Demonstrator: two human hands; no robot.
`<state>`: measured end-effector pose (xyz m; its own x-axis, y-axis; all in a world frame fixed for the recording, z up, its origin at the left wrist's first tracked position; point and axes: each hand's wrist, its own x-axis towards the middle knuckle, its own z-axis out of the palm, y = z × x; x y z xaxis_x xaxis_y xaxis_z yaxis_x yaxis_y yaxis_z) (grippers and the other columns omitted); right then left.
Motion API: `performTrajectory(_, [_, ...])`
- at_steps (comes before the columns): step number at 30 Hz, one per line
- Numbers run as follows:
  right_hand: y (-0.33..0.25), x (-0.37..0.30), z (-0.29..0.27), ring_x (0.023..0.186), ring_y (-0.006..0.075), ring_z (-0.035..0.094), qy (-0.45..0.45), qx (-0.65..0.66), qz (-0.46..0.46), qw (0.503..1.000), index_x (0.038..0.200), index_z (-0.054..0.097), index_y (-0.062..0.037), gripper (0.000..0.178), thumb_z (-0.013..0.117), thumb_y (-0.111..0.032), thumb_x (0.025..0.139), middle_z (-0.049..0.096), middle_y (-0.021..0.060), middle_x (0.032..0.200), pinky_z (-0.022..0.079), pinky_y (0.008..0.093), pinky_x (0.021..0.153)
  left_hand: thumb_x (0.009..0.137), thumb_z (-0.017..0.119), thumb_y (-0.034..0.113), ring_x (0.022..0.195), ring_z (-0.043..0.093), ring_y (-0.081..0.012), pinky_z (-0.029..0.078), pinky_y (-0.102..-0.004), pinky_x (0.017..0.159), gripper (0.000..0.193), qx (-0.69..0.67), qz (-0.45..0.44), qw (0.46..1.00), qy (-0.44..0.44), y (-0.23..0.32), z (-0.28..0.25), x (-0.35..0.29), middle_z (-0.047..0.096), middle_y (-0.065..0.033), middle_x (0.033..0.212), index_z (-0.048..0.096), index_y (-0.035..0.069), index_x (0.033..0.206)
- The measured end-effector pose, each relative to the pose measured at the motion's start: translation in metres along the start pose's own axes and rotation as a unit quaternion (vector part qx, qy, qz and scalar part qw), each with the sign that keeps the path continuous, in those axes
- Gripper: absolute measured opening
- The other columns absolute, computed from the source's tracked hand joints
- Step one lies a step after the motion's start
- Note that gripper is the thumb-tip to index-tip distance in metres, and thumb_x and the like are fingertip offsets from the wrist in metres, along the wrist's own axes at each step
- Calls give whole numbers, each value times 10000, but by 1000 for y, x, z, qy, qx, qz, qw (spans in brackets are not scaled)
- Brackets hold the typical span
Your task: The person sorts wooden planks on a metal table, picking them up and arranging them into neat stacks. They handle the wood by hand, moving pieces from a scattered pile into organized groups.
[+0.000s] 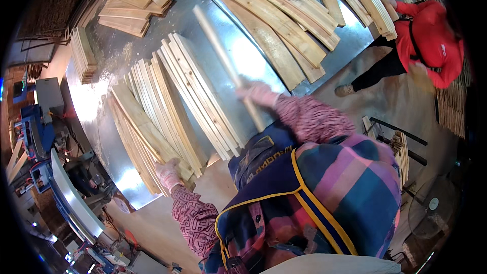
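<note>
My right hand (pixel 256 93), in a pink glove, grips a long pale wooden slat (pixel 220 53) that reaches up and away across the shiny metal table (pixel 238 45); the slat looks blurred. My left hand (pixel 167 172), also gloved, rests on the near end of a wooden strip (pixel 142 127) lying across a fanned pile of curved wooden slats (pixel 177 96) at the table's near edge. My patterned sleeves and a plaid apron fill the lower middle.
More curved slats (pixel 276 15) lie in stacks at the table's far right, short boards (pixel 134 2) at the far left, a small stack (pixel 82 56) on the left edge. A person in red (pixel 426 40) bends by the table's right side. Machines (pixel 40 122) stand at left.
</note>
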<state>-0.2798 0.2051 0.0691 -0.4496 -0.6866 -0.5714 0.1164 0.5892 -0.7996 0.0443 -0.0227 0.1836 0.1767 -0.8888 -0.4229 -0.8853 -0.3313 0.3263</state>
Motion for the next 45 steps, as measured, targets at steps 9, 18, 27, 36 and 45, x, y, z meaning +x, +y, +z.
performTrajectory(9, [-37,26,-156,1280,367,559,345,-391,13,853,1373,546,-60,763,747,-443,744,596,230,1352,461,424,1065,720,760,246,1094,673,-382,512,-436,952,700,202,36,978,32,-43,1,-8,687,-229,1178,558,18,1350])
performTrajectory(18, [-47,-56,-166,1067,353,667,263,-396,56,878,1283,585,-102,819,846,-463,597,673,198,1190,533,430,929,842,739,430,1422,374,-380,328,-487,1172,727,225,544,785,195,106,13,-63,462,-150,1512,508,135,1464])
performTrajectory(27, [-60,4,-119,1375,436,393,309,-316,29,896,1564,309,-156,1053,812,-481,698,394,220,1517,377,506,1108,851,701,481,907,720,-343,555,-470,824,546,382,369,837,-131,157,30,-80,735,-188,999,669,62,1200])
performTrajectory(36, [33,30,-132,1330,454,472,187,-366,104,906,1475,417,-2,782,722,-282,812,505,297,1405,399,493,1119,811,759,366,1143,630,-404,538,-438,953,658,295,273,897,181,13,28,34,417,-214,1524,592,51,1365])
performTrajectory(45, [81,-6,-105,1050,280,684,17,490,15,871,1298,572,63,461,660,-35,856,683,152,1140,544,401,980,805,736,149,1221,613,-378,528,-471,986,939,198,119,973,-11,78,5,9,451,-209,1505,251,294,1595])
